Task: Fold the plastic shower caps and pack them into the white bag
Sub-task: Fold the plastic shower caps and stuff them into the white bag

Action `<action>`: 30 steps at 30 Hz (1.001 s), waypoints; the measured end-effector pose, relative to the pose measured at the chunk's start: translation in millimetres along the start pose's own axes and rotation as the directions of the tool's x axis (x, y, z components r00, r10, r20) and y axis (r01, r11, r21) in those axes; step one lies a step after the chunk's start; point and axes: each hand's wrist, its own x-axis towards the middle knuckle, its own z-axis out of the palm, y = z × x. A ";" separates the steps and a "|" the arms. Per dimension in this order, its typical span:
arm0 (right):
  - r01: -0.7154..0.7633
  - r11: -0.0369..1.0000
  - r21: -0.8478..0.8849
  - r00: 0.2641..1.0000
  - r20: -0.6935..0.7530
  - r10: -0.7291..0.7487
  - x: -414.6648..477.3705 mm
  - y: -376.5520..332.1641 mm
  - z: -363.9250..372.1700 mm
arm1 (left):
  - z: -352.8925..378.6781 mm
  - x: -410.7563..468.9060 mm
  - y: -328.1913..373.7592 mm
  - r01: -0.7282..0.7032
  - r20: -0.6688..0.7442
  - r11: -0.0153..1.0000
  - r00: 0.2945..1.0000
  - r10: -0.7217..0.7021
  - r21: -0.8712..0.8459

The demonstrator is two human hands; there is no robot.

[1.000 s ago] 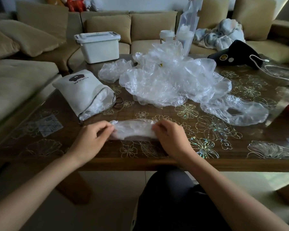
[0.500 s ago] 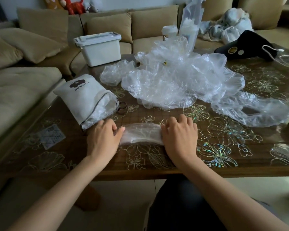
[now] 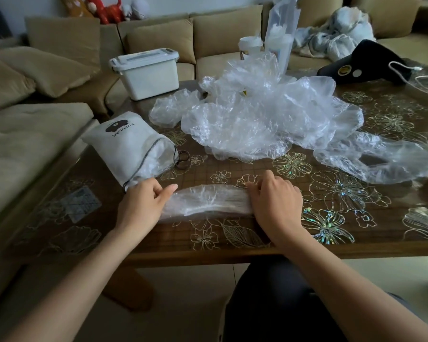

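From the head view, a folded shower cap [image 3: 208, 202] lies as a long, flat strip near the front edge of the flowered surface [image 3: 232, 245]. The left grip [image 3: 143, 206] pinches its left end between thumb and curled fingers. The right grip [image 3: 274, 206] covers its right end, fingers bent over the far edge of the plastic. The white bag [image 3: 124, 144] lies on its side just behind the left grip, mouth open toward the person, with clear plastic showing inside. Farther back sits a loose pile of caps [image 3: 257, 119], with a white box [image 3: 146, 72] behind the bag.
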 end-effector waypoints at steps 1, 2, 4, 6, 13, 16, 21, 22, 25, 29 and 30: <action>-0.006 1.000 -0.015 1.000 0.010 0.006 -1.1 -0.2 -1.3 | -3.2 -1.0 -1.9 0.008 0.010 0.998 1.000 -0.009 0.058; -0.007 0.999 -0.040 1.000 0.016 0.008 -1.9 0.9 -2.6 | -6.4 -1.6 -3.2 0.021 0.017 0.993 1.000 -0.023 0.117; -0.006 0.998 -0.067 1.000 -0.029 0.004 -2.1 1.2 -4.7 | -15.2 -2.7 -3.6 0.017 -0.051 0.975 0.999 -0.006 0.220; 0.071 0.997 -0.012 0.985 -0.157 -0.072 -6.7 -7.5 -6.8 | -24.2 -7.6 7.2 -0.079 -0.169 0.972 0.979 0.118 0.219; 0.547 0.834 0.079 0.799 0.247 -0.548 -31.9 -32.2 9.0 | 9.0 -26.7 37.5 -0.244 0.323 0.957 0.928 0.185 0.155; 0.526 0.851 0.005 0.813 0.291 -0.504 -32.9 -22.1 4.5 | 5.9 -26.8 18.9 -0.165 0.398 0.968 0.914 0.078 0.187; 0.500 0.865 -0.031 0.823 0.326 -0.464 -37.9 -17.8 0.6 | 2.9 -29.7 16.2 -0.159 0.461 0.966 0.886 0.049 0.204; 0.498 0.867 -0.022 0.823 0.326 -0.465 -37.7 -17.8 0.6 | 3.2 -29.6 16.6 -0.155 0.465 0.965 0.884 0.040 0.212; 0.498 0.867 -0.008 0.818 0.338 -0.466 -37.7 -19.0 3.1 | 2.9 -29.8 14.8 -0.133 0.486 0.967 0.874 0.010 0.219; 0.479 0.865 0.151 0.826 0.257 -0.502 -36.4 -22.9 0.0 | -5.0 -26.1 17.5 -0.054 0.499 0.987 0.866 -0.030 0.153; 0.452 0.853 0.262 0.847 0.175 -0.502 -33.9 -23.9 -3.3 | -10.0 -21.5 21.5 -0.022 0.458 0.993 0.888 -0.034 0.116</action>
